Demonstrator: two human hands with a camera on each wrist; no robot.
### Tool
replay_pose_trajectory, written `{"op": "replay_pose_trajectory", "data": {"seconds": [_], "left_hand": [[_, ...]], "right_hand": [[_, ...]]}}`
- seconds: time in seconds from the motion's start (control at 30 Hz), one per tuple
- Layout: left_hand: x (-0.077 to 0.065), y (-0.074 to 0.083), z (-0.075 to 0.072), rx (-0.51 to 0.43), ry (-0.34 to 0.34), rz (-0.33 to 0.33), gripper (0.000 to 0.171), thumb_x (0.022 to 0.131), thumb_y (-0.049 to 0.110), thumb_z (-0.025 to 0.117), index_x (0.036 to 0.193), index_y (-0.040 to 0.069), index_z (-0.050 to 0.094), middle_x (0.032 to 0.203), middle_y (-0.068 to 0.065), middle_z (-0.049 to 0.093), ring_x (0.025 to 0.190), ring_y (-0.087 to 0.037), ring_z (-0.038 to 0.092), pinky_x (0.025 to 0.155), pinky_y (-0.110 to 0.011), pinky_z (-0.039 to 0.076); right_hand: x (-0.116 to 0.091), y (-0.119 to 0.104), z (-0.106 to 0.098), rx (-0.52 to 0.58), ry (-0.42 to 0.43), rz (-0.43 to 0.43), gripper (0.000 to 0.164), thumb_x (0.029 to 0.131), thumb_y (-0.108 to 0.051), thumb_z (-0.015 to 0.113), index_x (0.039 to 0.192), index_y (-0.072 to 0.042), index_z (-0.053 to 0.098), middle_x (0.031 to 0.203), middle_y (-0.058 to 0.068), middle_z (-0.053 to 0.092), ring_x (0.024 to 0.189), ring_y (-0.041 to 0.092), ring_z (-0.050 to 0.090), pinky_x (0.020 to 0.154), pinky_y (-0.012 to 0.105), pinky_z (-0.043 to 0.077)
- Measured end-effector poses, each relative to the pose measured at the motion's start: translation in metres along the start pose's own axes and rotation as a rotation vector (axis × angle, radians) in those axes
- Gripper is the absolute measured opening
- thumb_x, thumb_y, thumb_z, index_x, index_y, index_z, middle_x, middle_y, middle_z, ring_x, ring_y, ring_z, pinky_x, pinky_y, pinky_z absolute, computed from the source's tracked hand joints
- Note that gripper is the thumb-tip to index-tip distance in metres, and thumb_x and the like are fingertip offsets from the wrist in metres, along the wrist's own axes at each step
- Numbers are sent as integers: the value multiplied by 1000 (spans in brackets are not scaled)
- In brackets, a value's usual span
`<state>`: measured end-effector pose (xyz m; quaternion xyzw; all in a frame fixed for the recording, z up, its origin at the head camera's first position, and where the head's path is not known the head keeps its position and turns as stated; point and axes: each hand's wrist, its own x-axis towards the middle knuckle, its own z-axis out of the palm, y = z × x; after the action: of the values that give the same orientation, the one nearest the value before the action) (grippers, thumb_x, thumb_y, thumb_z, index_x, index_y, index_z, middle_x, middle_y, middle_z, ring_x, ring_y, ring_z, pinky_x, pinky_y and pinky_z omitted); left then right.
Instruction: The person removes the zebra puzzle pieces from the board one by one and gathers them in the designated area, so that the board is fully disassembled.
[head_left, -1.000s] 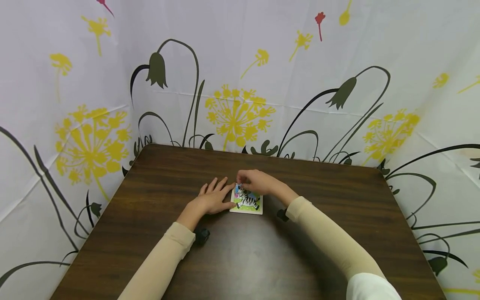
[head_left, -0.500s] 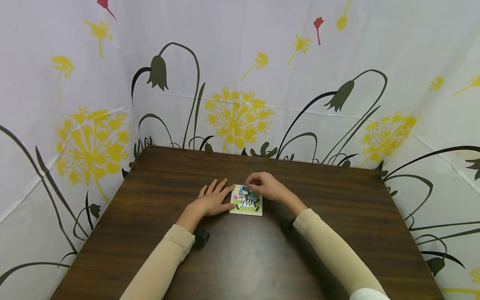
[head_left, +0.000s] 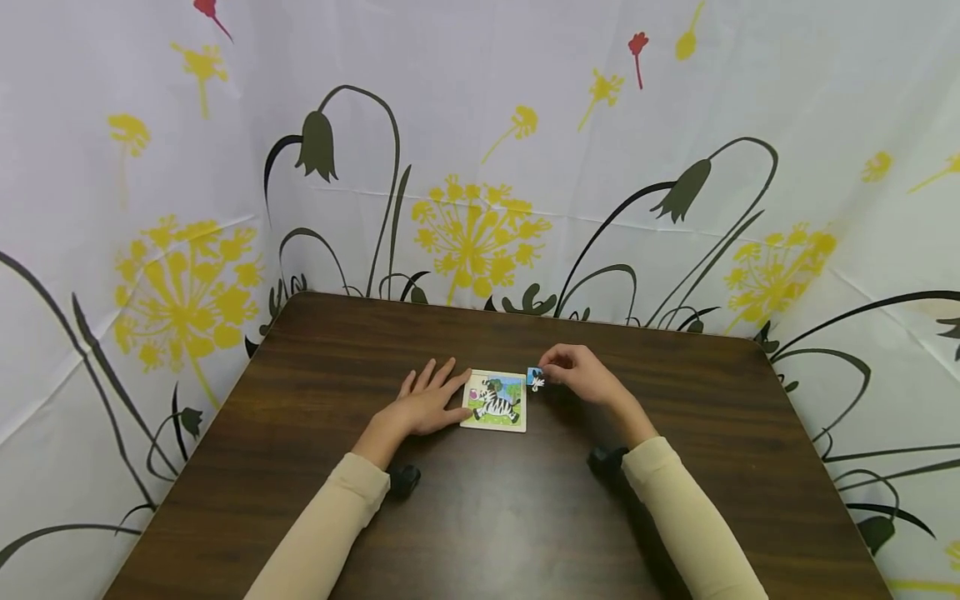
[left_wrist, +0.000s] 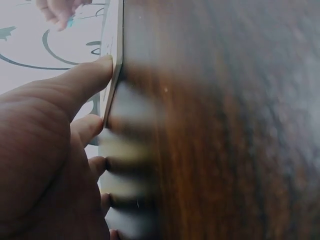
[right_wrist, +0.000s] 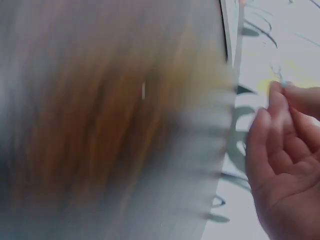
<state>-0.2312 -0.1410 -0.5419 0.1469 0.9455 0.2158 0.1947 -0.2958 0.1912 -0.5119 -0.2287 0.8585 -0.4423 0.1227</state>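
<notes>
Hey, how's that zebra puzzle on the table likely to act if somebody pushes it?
The zebra puzzle lies flat, so it would probably slide rather than roll or tip. Its thin, straight edges suggest it's fairly stiff. The right hand pinches a separate puzzle piece, so others may loosen if jolted.

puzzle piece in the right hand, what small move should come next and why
Probably lower the piece onto the table and release it: the right hand, pinching it, has carried it rightward off the board, while the left hand touches the board's left edge.
</notes>
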Motion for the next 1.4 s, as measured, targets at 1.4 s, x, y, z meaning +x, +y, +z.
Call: {"op": "replay_pose_trajectory", "data": {"seconds": [1.4], "left_hand": [[-17,7,-8,-107,54,55,80,106,51,64,173,26,28,183,-12,6,169,-42,-7,132,-67,-8]], "right_hand": [[-1,14,-10,-282,-91,156,37,99,-32,80,123,-8,67,88,7,66,74,18,58,68,33,48]]}}
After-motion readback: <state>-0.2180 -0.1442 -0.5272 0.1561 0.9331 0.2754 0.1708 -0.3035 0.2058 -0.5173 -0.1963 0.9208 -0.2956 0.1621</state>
